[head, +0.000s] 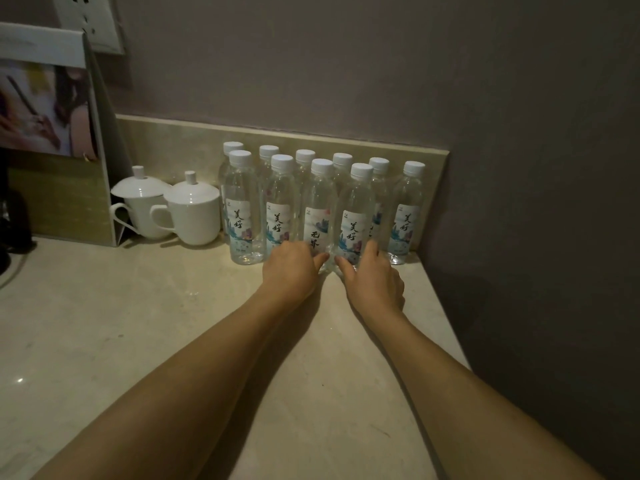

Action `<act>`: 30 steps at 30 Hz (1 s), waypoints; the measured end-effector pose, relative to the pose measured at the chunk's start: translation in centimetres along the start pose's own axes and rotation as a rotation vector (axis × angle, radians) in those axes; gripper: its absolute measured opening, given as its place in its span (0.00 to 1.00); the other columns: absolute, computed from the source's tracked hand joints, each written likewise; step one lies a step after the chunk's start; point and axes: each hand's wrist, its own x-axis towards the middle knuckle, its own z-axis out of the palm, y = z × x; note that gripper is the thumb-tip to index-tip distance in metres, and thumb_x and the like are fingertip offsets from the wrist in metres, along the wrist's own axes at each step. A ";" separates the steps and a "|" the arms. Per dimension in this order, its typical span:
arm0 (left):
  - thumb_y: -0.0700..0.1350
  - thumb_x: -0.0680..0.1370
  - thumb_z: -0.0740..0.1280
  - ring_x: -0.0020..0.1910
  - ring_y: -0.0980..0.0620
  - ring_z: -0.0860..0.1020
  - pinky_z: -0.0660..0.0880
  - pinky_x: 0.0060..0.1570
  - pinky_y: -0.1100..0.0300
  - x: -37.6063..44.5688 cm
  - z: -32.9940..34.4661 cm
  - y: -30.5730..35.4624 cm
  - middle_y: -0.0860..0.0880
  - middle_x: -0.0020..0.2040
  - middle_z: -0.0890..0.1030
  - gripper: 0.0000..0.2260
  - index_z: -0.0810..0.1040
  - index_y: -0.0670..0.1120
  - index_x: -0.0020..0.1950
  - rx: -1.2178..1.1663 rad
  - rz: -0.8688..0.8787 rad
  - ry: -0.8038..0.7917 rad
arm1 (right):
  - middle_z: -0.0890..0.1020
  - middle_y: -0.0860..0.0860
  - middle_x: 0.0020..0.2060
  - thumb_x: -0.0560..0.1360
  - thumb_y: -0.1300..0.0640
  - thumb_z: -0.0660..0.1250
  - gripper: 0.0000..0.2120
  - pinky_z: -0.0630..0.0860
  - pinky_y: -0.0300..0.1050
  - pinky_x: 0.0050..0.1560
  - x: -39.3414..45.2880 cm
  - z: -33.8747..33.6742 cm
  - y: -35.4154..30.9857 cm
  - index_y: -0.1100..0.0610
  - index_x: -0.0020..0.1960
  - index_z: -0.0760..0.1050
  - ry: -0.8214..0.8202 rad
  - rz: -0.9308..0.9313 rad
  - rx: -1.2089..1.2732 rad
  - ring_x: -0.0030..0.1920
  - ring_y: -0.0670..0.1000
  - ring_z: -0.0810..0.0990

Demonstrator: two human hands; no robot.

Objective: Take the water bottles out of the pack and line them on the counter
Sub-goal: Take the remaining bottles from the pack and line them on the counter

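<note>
Several clear water bottles with white caps and printed labels stand upright in two rows at the back of the beige counter [138, 323], against the low backsplash. My left hand [289, 270] wraps the base of the second front bottle [281, 202]. My right hand [372, 277] grips the base of the fourth front bottle [356, 216]. My thumbs nearly meet in front of the third front bottle [318, 209]. A single bottle [407, 209] stands at the far right. No pack is in view.
Two white lidded cups [194, 209] stand left of the bottles. A tall card stand [59, 140] rises behind them, with a wall socket [90, 22] above. A dark wall [536, 202] bounds the counter on the right. A dark object sits at the left edge.
</note>
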 end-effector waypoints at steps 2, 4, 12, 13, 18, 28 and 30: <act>0.57 0.81 0.61 0.48 0.42 0.80 0.74 0.45 0.53 0.0 0.0 0.0 0.42 0.46 0.83 0.18 0.83 0.44 0.53 0.008 0.002 0.005 | 0.76 0.55 0.60 0.77 0.37 0.58 0.25 0.74 0.51 0.47 0.0 0.1 0.2 0.54 0.65 0.64 -0.012 -0.006 0.026 0.55 0.59 0.78; 0.57 0.81 0.61 0.47 0.43 0.80 0.74 0.43 0.54 -0.1 0.1 -0.1 0.43 0.45 0.82 0.19 0.83 0.44 0.52 0.020 0.005 0.008 | 0.76 0.54 0.61 0.77 0.38 0.58 0.25 0.73 0.50 0.47 0.0 0.2 0.3 0.54 0.65 0.63 -0.018 -0.015 0.032 0.56 0.59 0.78; 0.58 0.81 0.59 0.49 0.43 0.80 0.70 0.42 0.55 0.3 0.2 -0.1 0.42 0.48 0.82 0.20 0.82 0.44 0.53 0.064 -0.004 -0.021 | 0.76 0.55 0.61 0.78 0.40 0.58 0.24 0.75 0.53 0.50 0.1 0.4 0.2 0.55 0.66 0.63 -0.018 -0.009 -0.001 0.57 0.60 0.78; 0.58 0.81 0.59 0.48 0.43 0.80 0.71 0.42 0.54 0.3 0.3 -0.1 0.42 0.47 0.82 0.20 0.82 0.44 0.53 0.062 -0.001 -0.020 | 0.76 0.55 0.61 0.78 0.40 0.58 0.24 0.75 0.53 0.50 0.0 0.4 0.3 0.55 0.66 0.63 -0.017 -0.012 0.003 0.56 0.60 0.78; 0.58 0.81 0.59 0.48 0.43 0.80 0.72 0.42 0.54 0.4 0.2 0.0 0.43 0.46 0.82 0.20 0.82 0.43 0.52 0.068 -0.008 -0.030 | 0.76 0.54 0.62 0.78 0.39 0.58 0.26 0.76 0.54 0.51 0.2 0.4 0.2 0.54 0.68 0.62 -0.026 0.006 -0.004 0.57 0.60 0.78; 0.59 0.80 0.59 0.44 0.46 0.80 0.78 0.44 0.53 0.1 0.6 0.0 0.45 0.45 0.82 0.20 0.82 0.47 0.54 0.062 -0.019 0.014 | 0.76 0.54 0.62 0.78 0.39 0.58 0.25 0.75 0.54 0.49 0.1 0.3 0.1 0.54 0.67 0.62 -0.020 0.020 0.002 0.57 0.60 0.78; 0.59 0.80 0.59 0.45 0.45 0.80 0.78 0.46 0.52 0.1 0.6 0.0 0.45 0.45 0.82 0.20 0.82 0.46 0.54 0.073 -0.015 0.014 | 0.76 0.54 0.61 0.78 0.39 0.59 0.24 0.75 0.54 0.49 0.2 0.3 0.2 0.54 0.66 0.63 -0.015 0.021 0.000 0.57 0.60 0.78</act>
